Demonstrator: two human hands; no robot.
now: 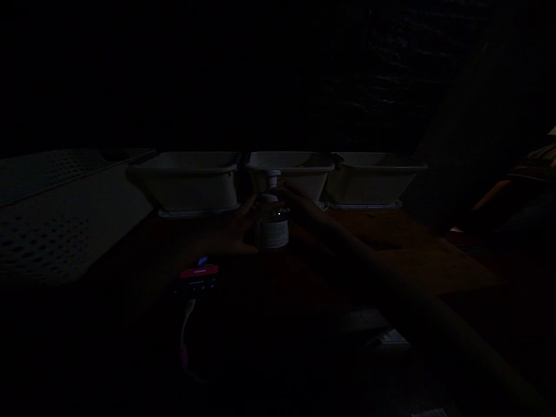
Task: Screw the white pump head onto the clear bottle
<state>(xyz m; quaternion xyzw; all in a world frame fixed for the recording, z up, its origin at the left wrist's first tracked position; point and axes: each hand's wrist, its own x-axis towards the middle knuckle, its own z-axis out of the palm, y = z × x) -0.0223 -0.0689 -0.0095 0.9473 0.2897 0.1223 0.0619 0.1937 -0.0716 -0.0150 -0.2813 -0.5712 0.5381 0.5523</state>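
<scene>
**Dimly, mid-frame: clasping a pump bottle (pixel 273 229) from both sides**

Holding the pump bottle upright at the centre of the frame, in front of the middle bin (pixel 310 180). Reaching in from the left with the left hand (pixel 244 231), curled against the side of the bottle, fingers laid across its front near the shoulder. Coming from the lower right with the right hand (pixel 299 200), fingers bent in narrowly at the neck, just below the white pump top (pixel 273 173).

Judging by this view, already done: bringing both hands onto the pump bottle, with the pump top in place on the neck. Not yet done: letting go on either side. Too dark around the fingers to choose between turning, pressing or merely steadying the pump top.

Visible along the middle height of the frame, flanking the middle bin: left bin (pixel 191 190) and right bin (pixel 369 186), all pale and in a row. Angled along the left edge: a perforated container (pixel 65 237). Lying lower left of centre, near the left hand: a lit phone (pixel 197 282), with a pale cable (pixel 184 333) trailing below. Showing brownish at right of centre: the wooden table (pixel 408 263).
</scene>
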